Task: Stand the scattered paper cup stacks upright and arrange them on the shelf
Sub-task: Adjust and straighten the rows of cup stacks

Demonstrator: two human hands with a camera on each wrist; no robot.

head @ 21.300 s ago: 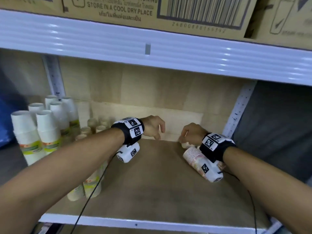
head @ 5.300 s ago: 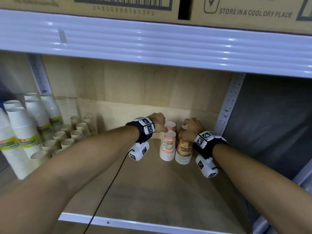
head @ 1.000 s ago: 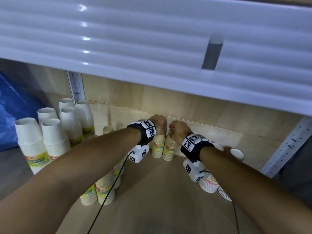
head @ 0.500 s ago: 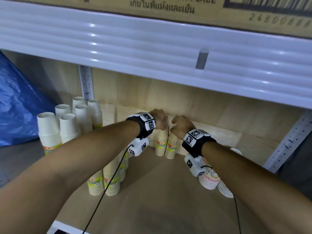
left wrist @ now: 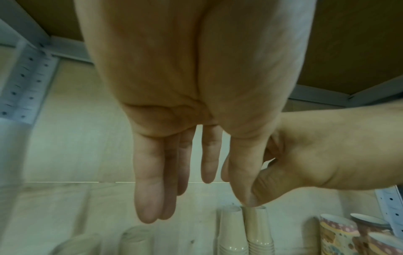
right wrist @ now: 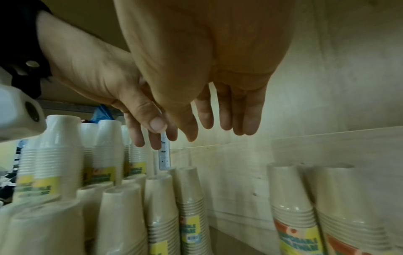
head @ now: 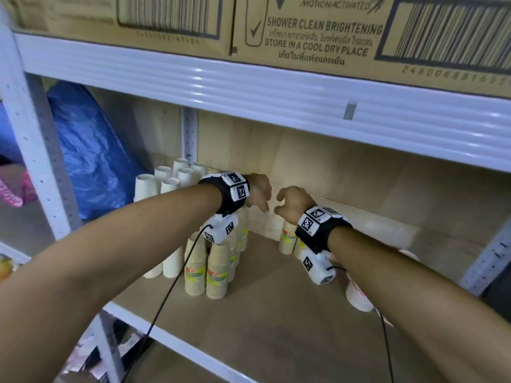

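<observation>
Two tan paper cup stacks (head: 287,239) stand upright, mouths down, side by side against the back wall of the wooden shelf (head: 276,327). My left hand (head: 258,192) and right hand (head: 291,201) hover close together just above them, holding nothing. In the left wrist view my left hand (left wrist: 179,172) hangs with straight fingers over the same tan stacks (left wrist: 255,229). The right wrist view shows my right hand (right wrist: 218,120) with relaxed fingers above those stacks (right wrist: 294,207). Their tops are hidden behind my right wrist in the head view.
More tan stacks (head: 217,272) and white stacks (head: 166,183) stand upright at the shelf's left. Pink patterned stacks (head: 356,297) stand at the right under my right forearm. A white shelf beam (head: 276,98) with cardboard boxes runs overhead. A blue bag (head: 88,156) lies further left.
Both hands have let go of the tops of the two tan stacks and risen slightly above them. The head view has pulled back and turned left.
</observation>
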